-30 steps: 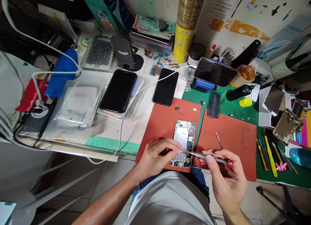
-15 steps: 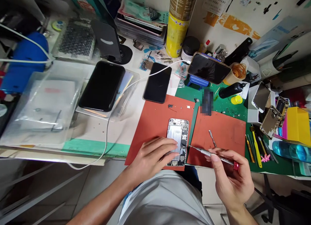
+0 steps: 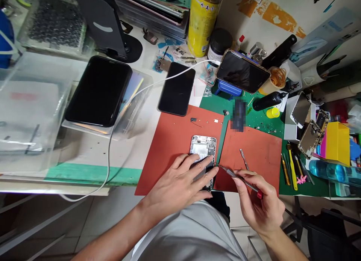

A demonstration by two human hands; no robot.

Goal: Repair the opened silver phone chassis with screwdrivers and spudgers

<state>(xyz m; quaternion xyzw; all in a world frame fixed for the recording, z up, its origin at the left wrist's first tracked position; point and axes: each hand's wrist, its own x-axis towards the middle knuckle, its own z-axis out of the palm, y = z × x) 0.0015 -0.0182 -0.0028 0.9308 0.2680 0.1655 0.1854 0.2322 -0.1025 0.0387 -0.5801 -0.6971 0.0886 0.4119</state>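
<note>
Red mats [image 3: 165, 141], two; one opened phone [image 3: 201, 147]; one screwdriver [image 3: 230, 172].

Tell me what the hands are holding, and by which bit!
The right hand holds the slim metal tool by its handle. The left hand spreads over the opened phone; no grip shows.

The screwdriver [image 3: 230, 172] is ridged metal, the opened phone [image 3: 200, 148] bright metal, the red mat [image 3: 172, 141] dull, perhaps rubber.

Opened phone [image 3: 202, 147] partly behind left fingers [image 3: 201, 166]; yellow can [image 3: 202, 26] cropped at the view's top edge
</note>
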